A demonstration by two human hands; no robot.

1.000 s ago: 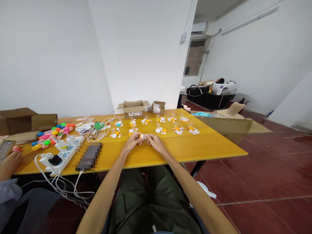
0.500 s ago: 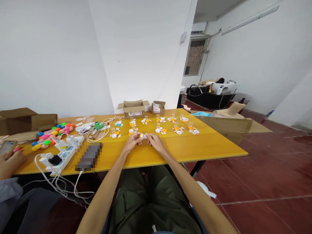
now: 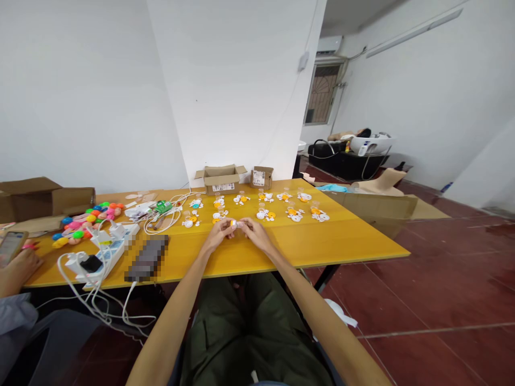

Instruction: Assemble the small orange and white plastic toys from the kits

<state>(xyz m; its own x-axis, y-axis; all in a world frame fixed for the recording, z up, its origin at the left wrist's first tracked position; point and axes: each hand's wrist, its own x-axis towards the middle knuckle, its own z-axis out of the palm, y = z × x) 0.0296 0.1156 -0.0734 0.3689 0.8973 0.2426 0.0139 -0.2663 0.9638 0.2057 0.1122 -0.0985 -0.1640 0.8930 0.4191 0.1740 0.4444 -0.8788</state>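
My left hand and my right hand meet over the yellow table, just above its surface. Both pinch a small white and orange toy part between their fingertips. Beyond the hands lie several little groups of white, orange and blue toy pieces, set out in rows across the table.
Two open cardboard boxes stand at the table's far edge. A power strip with cables, a dark phone and colourful plastic toys lie at left. Another person's hand holds a phone at far left. Flat cardboard lies at right.
My hands stay together on the small part, with only slight finger motion. The other person's hand with the phone has shifted a little at the far left.
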